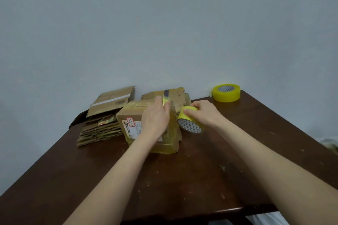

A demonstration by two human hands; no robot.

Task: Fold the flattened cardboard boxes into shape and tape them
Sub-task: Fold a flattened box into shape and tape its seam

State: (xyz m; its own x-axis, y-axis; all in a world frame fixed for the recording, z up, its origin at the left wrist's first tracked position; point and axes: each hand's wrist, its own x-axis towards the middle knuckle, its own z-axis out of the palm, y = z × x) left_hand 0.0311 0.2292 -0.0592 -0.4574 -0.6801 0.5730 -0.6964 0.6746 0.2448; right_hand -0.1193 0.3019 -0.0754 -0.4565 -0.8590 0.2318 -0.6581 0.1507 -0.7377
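Nearest, both bare forearms come in from 6 o'clock over the dark brown table [182, 179], whose front edge is cut off by the frame; a scrap of white cloth [265, 219] shows below that edge at 5 o'clock, too little of it to tell what it is. The left grip [155, 118] lies flat, fingers straight, on top of the folded cardboard box [131, 113], which stands at the middle of the table; the hand hides the box's top seam, and its fingertips rest on a shiny strip of yellow tape. The box's near face is glossy with tape, and its printed label is too blurred to read. Just at 3 o'clock of the box, the right grip [203, 113] curls its fingers round a yellow tape roll [188, 122], tilted, its core facing the camera. At 9 o'clock of the box lies a stack of flattened boxes [100, 129], with one opened carton [111, 101] beyond it. More cardboard [175, 97] stands behind the box, partly hidden. A second tape roll [226, 92] lies flat at 2 o'clock by the grey wall [164, 23].
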